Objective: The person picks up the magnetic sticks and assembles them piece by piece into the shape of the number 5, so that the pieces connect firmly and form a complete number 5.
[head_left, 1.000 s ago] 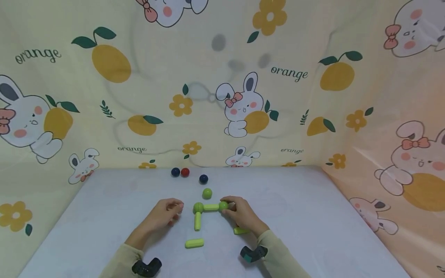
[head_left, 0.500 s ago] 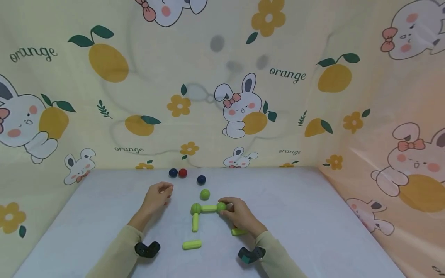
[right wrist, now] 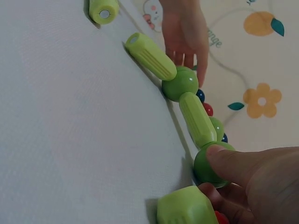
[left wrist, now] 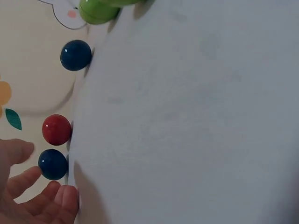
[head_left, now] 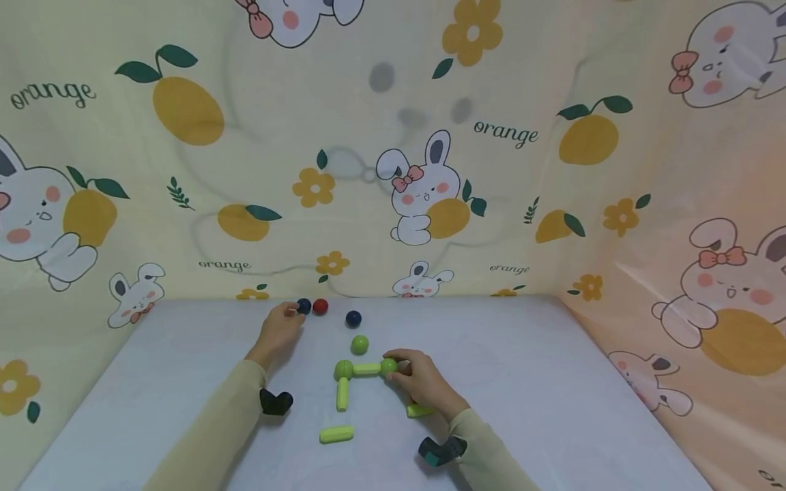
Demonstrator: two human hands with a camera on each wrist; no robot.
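Two hands work apart: the left hand point(head_left: 279, 331) reaches far-left, loosely curled fingers touching the navy ball point(head_left: 303, 306) beside the red ball point(head_left: 320, 307), not yet gripping. The right hand point(head_left: 419, 380) pinches the green ball point(head_left: 388, 366) ending the left-right rod point(head_left: 366, 369).

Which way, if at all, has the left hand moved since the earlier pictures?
Yes. The left hand has moved away from the green ball, toward the far table edge, reaching the dark blue ball beside the red ball.
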